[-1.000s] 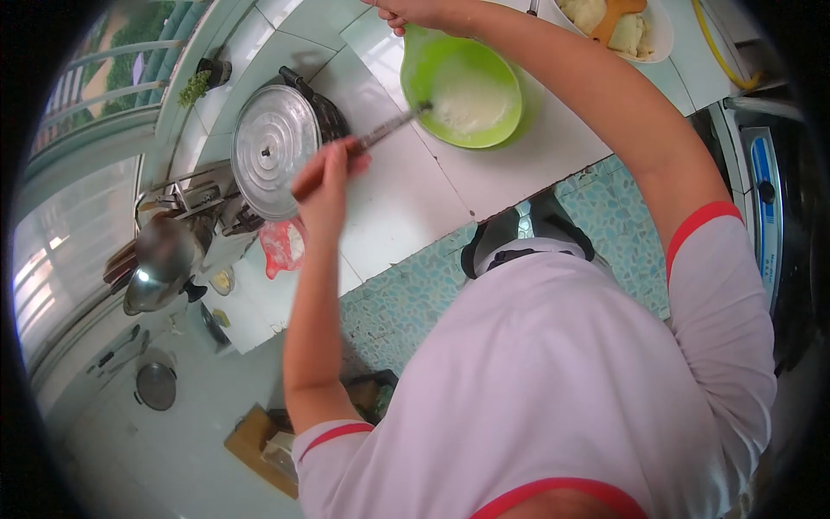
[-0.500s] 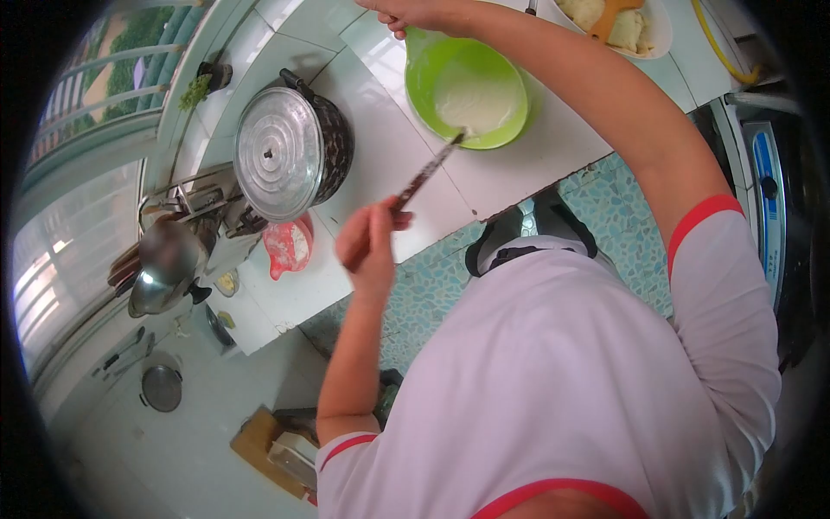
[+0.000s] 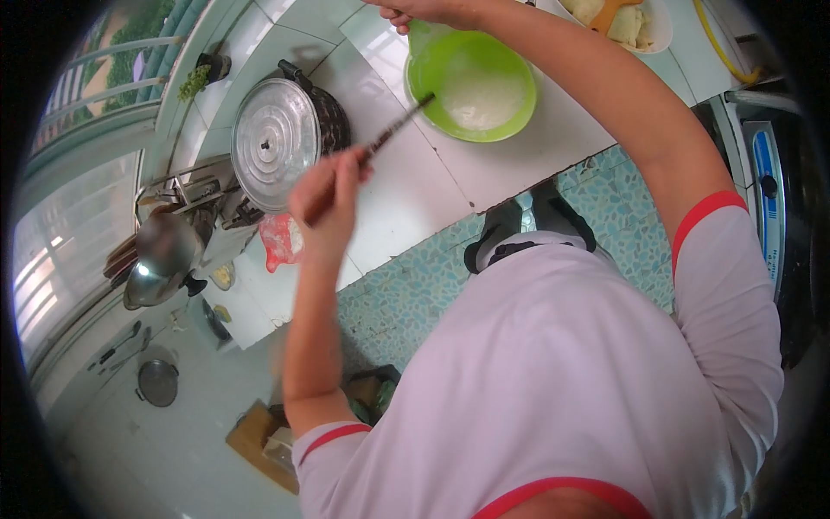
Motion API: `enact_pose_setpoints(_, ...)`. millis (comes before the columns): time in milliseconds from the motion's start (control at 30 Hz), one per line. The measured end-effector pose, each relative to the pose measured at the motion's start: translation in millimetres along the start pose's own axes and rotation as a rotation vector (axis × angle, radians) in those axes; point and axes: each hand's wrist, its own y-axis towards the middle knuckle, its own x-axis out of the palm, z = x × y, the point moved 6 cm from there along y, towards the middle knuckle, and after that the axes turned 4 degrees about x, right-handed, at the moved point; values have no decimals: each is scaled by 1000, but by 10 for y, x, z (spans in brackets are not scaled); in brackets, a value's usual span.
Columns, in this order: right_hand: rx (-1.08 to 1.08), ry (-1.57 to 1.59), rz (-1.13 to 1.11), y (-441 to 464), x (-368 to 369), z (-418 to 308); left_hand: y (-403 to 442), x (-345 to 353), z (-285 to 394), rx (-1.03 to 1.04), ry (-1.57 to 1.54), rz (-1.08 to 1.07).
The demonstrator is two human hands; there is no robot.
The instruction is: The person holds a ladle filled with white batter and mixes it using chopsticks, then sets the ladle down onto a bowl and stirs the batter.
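Brown stick [image 3: 394, 129] in left fingers [image 3: 351, 164]

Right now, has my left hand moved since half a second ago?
Yes. Judged against the lidded pot, your left hand has shifted up and to the left in the view, closer to the pot.

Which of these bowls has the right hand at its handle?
The green bowl: the right hand is at its handle; no hand holds the white bowl or red container.
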Motion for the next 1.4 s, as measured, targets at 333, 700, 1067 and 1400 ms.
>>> enact_pose_setpoints(333,33,124,186,60,-185,111,-654,750,-188,-442,-498,110)
enact_pose_setpoints(700,33,105,92,40,-206,119,50,61,-125,-84,-80,-24)
enact_pose_setpoints(1067,-187,435,561,-452,-758,274,-859,536,7,147,-195,357)
enact_pose_setpoints(1400,-288,713,675,-919,-966,467,69,775,40,120,-162,243)
